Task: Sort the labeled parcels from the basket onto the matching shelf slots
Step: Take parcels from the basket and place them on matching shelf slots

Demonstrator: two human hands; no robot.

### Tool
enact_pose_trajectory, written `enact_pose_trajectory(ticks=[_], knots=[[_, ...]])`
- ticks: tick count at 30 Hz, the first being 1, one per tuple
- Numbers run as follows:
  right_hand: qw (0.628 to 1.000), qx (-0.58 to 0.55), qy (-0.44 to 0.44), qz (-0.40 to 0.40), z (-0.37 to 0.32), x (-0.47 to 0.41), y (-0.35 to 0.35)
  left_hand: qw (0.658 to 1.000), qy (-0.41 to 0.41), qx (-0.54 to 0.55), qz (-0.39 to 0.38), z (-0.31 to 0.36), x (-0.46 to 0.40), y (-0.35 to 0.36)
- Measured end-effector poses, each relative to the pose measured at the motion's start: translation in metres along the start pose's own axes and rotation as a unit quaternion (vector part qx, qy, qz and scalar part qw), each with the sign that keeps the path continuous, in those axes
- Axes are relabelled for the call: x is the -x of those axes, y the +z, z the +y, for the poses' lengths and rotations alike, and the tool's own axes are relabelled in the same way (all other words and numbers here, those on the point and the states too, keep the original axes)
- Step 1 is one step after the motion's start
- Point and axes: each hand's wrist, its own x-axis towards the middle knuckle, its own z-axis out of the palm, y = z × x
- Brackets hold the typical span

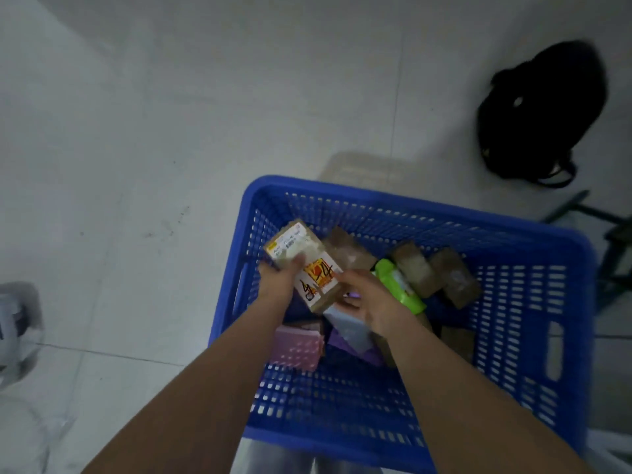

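Labeled cardboard parcel, a small brown box bearing a white shipping label and bold black handwritten marks over an orange patch, sits lifted above the other contents at the 10 o'clock part of the blue plastic basket. The left hand grips its left edge, fingers curled over the label face. The right hand meets the box's lower right corner; its fingers appear loosely bent against the box, but whether they actually pinch it cannot be told. Judged from its form, the parcel is rigid, light enough for one hand, with taped faces that may be somewhat slick; the firmest hold would be across the two long side edges, leaving the label readable. Remaining in the basket: several brown taped parcels toward 1 o'clock, a green soft pouch just beside the right hand, a pink box and a grey-purple mailer bag beneath the forearms. The soft items will likely flex and need support from below. The basket stands on a pale tiled floor; a black backpack lies at 2 o'clock, well apart. No shelf slots are visible, so the sort destination cannot be confirmed here.
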Motion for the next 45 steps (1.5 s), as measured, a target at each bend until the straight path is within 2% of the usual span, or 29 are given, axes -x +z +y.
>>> enact_pose_trajectory(ticks=[2,7,10,14,20,25,35,40,45], knots=[[0.999,-0.022,-0.009,-0.023,-0.024,0.044,0.002,0.996,-0.001,0.074,-0.053,0.033,0.039,0.0],[0.997,-0.003,-0.013,-0.074,-0.067,0.129,0.006,0.986,0.062,0.06,-0.144,0.101,0.116,-0.007],[0.992,0.031,-0.058,-0.108,-0.113,0.206,0.016,0.971,0.132,0.045,-0.193,0.163,0.184,-0.019],[0.98,0.023,-0.18,-0.087,-0.193,0.306,0.028,0.944,0.212,0.029,-0.251,0.258,0.276,-0.033],[0.929,0.044,-0.357,-0.09,-0.318,0.486,0.054,0.888,0.343,0.002,-0.306,0.402,0.434,-0.047],[0.879,0.032,-0.471,-0.068,-0.387,0.624,0.074,0.842,0.441,0.022,-0.311,0.491,0.561,-0.069],[0.814,0.108,-0.568,-0.05,-0.43,0.797,0.095,0.773,0.559,0.025,-0.298,0.547,0.729,-0.116],[0.788,0.129,-0.601,-0.043,-0.435,0.844,0.097,0.748,0.595,0.017,-0.293,0.558,0.77,-0.126],[0.787,0.122,-0.603,-0.045,-0.434,0.861,0.092,0.741,0.6,0.019,-0.302,0.562,0.785,-0.124]])
